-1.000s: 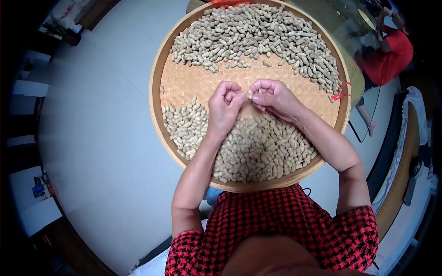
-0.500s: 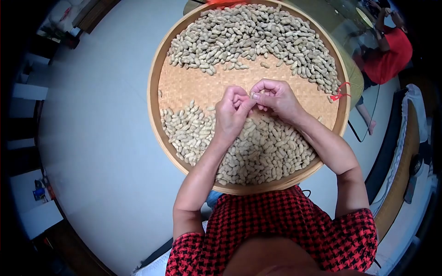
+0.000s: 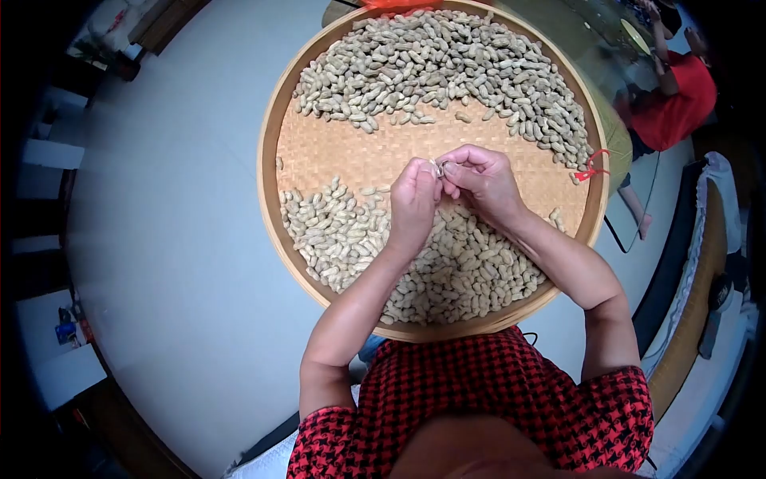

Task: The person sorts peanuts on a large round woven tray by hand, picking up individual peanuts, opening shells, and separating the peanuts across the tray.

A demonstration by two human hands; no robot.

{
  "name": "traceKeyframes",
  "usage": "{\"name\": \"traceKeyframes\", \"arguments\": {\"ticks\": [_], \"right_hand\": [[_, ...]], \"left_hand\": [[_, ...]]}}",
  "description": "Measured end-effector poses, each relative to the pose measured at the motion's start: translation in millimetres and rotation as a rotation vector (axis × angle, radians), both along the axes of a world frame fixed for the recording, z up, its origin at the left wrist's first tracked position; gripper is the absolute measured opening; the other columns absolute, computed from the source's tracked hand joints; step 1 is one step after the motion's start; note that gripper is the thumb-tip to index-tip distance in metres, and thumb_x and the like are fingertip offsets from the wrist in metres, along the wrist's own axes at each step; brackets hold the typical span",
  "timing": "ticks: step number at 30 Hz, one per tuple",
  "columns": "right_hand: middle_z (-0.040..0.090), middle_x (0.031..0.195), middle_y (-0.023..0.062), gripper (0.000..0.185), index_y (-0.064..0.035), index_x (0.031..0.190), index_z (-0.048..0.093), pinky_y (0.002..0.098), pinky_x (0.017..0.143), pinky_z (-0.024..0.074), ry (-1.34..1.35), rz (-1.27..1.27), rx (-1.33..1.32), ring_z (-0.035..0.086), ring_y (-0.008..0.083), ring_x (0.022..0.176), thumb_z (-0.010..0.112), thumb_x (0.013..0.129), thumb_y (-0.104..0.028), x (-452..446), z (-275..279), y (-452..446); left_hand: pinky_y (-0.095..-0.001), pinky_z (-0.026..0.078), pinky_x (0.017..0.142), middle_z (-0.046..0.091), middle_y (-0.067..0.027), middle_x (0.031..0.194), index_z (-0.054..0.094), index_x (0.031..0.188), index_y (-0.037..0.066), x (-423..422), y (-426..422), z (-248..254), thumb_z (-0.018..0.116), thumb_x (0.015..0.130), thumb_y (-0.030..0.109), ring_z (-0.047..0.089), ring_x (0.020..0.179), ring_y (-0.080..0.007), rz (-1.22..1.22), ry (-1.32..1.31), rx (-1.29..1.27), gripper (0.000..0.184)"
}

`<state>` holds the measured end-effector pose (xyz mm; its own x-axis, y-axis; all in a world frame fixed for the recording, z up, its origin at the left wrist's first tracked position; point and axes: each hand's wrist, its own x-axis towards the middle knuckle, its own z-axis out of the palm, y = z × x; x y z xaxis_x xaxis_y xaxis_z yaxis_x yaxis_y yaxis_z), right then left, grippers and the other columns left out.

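Observation:
A round woven tray [image 3: 335,152] with a raised wooden rim holds peanuts in their shells. One pile of peanuts [image 3: 447,60] curves along the far side; another pile of peanuts [image 3: 471,271] lies along the near side, partly in shadow. Over the middle of the tray, my left hand [image 3: 415,199] and my right hand [image 3: 483,184] meet at the fingertips. Both pinch a small peanut [image 3: 438,168], whose shell looks parted between them. The fingers partly hide it.
Red string [image 3: 590,168] is tied at the tray's right rim. At the upper right sits another person in a red top [image 3: 678,100], beside a round plate [image 3: 635,37]. A brown-edged seat [image 3: 694,319] stands at the right, with pale floor [image 3: 191,199] at the left.
My left hand has moved right, closing against my right hand. The peanut, whole between the fingers a second ago, now looks parted. The person in red has shifted an arm.

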<state>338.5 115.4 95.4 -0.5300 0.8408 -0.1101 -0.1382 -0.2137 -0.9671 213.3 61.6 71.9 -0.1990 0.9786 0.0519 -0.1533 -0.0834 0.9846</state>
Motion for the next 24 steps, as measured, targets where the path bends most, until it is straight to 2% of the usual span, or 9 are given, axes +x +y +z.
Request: {"name": "traceKeyframes", "arguments": {"ticks": [2,5,12,14,15,17,20,23,24], "right_hand": [[0.061,0.073,0.0069,0.014,0.0053,0.095,0.059,0.0208,0.059,0.0457,0.057,0.005,-0.008,0.056,0.0095,0.063,0.055,0.086,-0.005,-0.3,0.7,-0.4],[0.058,0.076,0.007,0.016,0.005,0.098,0.057,0.0205,0.063,0.0447,0.131,-0.004,-0.168,0.053,0.0105,0.066,0.056,0.086,-0.005,-1.6,4.0,0.0],[0.057,0.085,0.0078,0.02,0.0046,0.105,0.054,0.0226,0.068,0.0478,0.303,0.113,-0.365,0.055,0.012,0.073,0.05,0.088,-0.005,2.6,-7.3,5.6],[0.056,0.087,0.006,0.02,0.0018,0.106,0.053,0.023,0.067,0.0475,0.299,0.132,-0.384,0.055,0.0111,0.073,0.049,0.09,-0.01,1.2,-5.9,5.9],[0.056,0.087,0.006,0.02,0.0018,0.106,0.053,0.023,0.067,0.0475,0.299,0.132,-0.37,0.055,0.0111,0.073,0.049,0.09,-0.01,0.5,-4.5,4.2],[0.056,0.087,0.0059,0.018,0.0012,0.103,0.054,0.0226,0.066,0.0472,0.228,0.174,-0.422,0.055,0.0107,0.073,0.048,0.091,-0.011,-0.8,-3.3,2.9],[0.056,0.085,0.0074,0.013,0.0015,0.098,0.054,0.0218,0.066,0.0482,0.174,0.168,-0.493,0.056,0.0115,0.073,0.047,0.09,-0.007,-6.5,4.8,19.7],[0.056,0.079,0.0069,0.007,0.0027,0.089,0.052,0.0224,0.06,0.0497,0.198,0.089,-0.547,0.056,0.0133,0.068,0.047,0.085,0.001,-21.0,13.7,56.3],[0.056,0.089,0.0122,0.011,0.0049,0.094,0.05,0.0241,0.07,0.0536,0.431,0.417,-0.416,0.059,0.0166,0.082,0.045,0.088,-0.002,-18.3,-1.7,97.3]], "left_hand": [[-0.0194,0.034,0.054,0.049,-0.003,0.068,0.046,0.078,0.004,-2.8,2.1,1.7,0.037,0.096,0.023,0.043,0.06,-0.0073,-0.089,-0.28,-0.026,0.027],[-0.0198,0.033,0.052,0.049,-0.0032,0.067,0.046,0.08,0.004,-7.0,4.4,8.5,0.038,0.095,0.021,0.042,0.058,-0.0074,-0.139,-0.447,-0.072,0.025],[-0.0184,0.032,0.051,0.05,-0.0024,0.069,0.047,0.081,0.003,-14.7,3.4,4.9,0.04,0.095,0.021,0.041,0.057,-0.0055,-0.159,-0.344,-0.082,0.024],[-0.0198,0.041,0.055,0.055,-0.0051,0.069,0.048,0.076,0.001,-13.9,0.7,14.6,0.047,0.092,0.014,0.052,0.063,-0.0092,-0.102,-0.045,-0.037,0.02],[-0.0198,0.041,0.055,0.055,-0.0051,0.069,0.048,0.076,0.001,-14.9,0.4,17.1,0.047,0.092,0.014,0.052,0.063,-0.0092,-0.104,-0.044,-0.023,0.02],[-0.0225,0.044,0.055,0.057,-0.0072,0.068,0.047,0.072,-0.001,-19.3,-0.4,21.5,0.052,0.087,0.005,0.053,0.061,-0.0097,-0.094,0.516,-0.05,0.017],[-0.0221,0.041,0.053,0.055,-0.0034,0.067,0.055,0.081,-0.001,-26.0,0.3,23.3,0.054,0.084,0.003,0.049,0.06,-0.0074,-0.086,0.457,-0.02,0.006],[-0.0208,0.041,0.057,0.055,0.0009,0.071,0.059,0.096,0.0,-34.4,-2.4,27.5,0.054,0.085,0.005,0.047,0.063,-0.0057,-0.07,0.407,-0.056,0.013],[-0.0212,0.041,0.057,0.055,-0.0018,0.071,0.059,0.095,-0.001,-35.2,-2.0,27.0,0.053,0.085,0.004,0.048,0.062,-0.0069,0.011,0.416,0.018,0.013]]}}
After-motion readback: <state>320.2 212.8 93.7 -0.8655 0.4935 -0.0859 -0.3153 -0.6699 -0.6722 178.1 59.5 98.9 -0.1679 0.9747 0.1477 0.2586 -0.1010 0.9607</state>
